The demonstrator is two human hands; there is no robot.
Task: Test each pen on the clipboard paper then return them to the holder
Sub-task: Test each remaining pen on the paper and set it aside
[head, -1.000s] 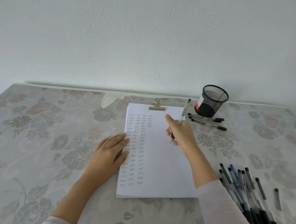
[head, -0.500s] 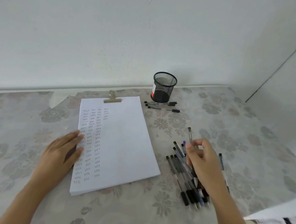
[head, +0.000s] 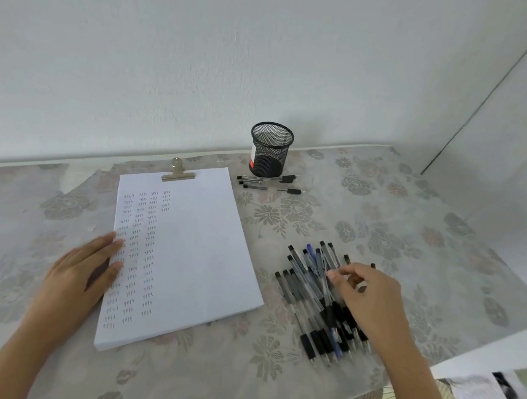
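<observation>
Where the left hand (head: 78, 277) lies: on the bench (head: 394, 213) at the left edge of the clipboard paper (head: 197, 257), fingertips touching the sheet; its grip is slack, fingers straight, holding nothing.
Clipboard paper: a stack under a metal clip (head: 177, 173) at its far edge, with columns of small pen marks on its left half.
Mesh pen holder (head: 270, 150): upright near the wall, beyond the far right corner of the paper.
Loose pens (head: 269, 182): a few, lying just in front of the holder.
Pen pile (head: 309, 288): many pens lying on the bench, right of the paper.
Right hand (head: 370, 298): over the pile, fingers curled, fingertips among the pens; whether its grip has a pen, I cannot tell.
</observation>
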